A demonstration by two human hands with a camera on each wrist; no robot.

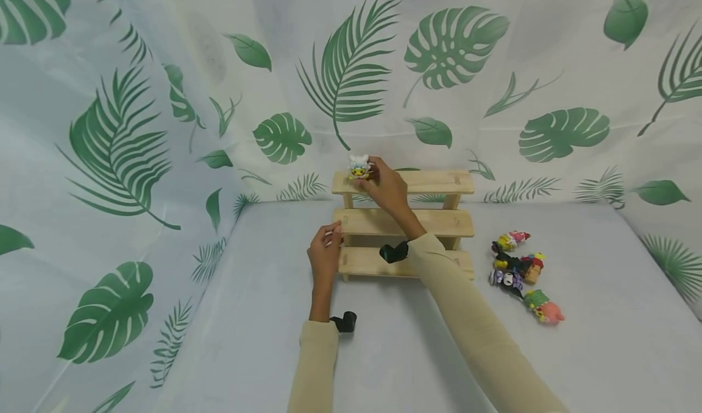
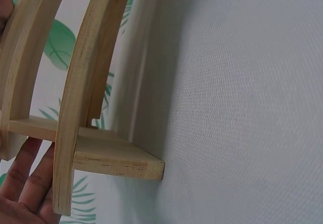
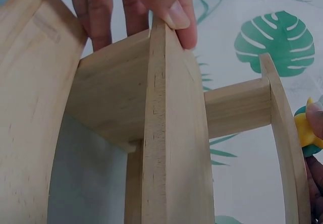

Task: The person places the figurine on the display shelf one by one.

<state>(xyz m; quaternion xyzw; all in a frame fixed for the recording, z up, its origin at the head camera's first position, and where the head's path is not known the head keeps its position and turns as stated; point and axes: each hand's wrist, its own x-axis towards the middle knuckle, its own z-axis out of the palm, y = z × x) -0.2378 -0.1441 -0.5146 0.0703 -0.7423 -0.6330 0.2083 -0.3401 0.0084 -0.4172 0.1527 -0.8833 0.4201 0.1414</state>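
A small toy figurine (image 1: 359,168) with a white hood and a yellow face is held by my right hand (image 1: 387,186) at the left end of the top step of a wooden three-step shelf (image 1: 403,221). Thumb and fingers are on its right side. In the right wrist view, only a yellow and teal part of the figurine (image 3: 304,128) shows at the right edge. My left hand (image 1: 325,251) grips the left end of the middle step, its thumb and a finger pinching the board (image 3: 156,82) in the right wrist view.
Several colourful figurines (image 1: 510,279) lie in a loose cluster on the pale tabletop (image 1: 609,352), right of the shelf. A leaf-patterned white curtain (image 1: 373,66) hangs behind and at the sides. Each wrist carries a small black camera (image 1: 345,322).
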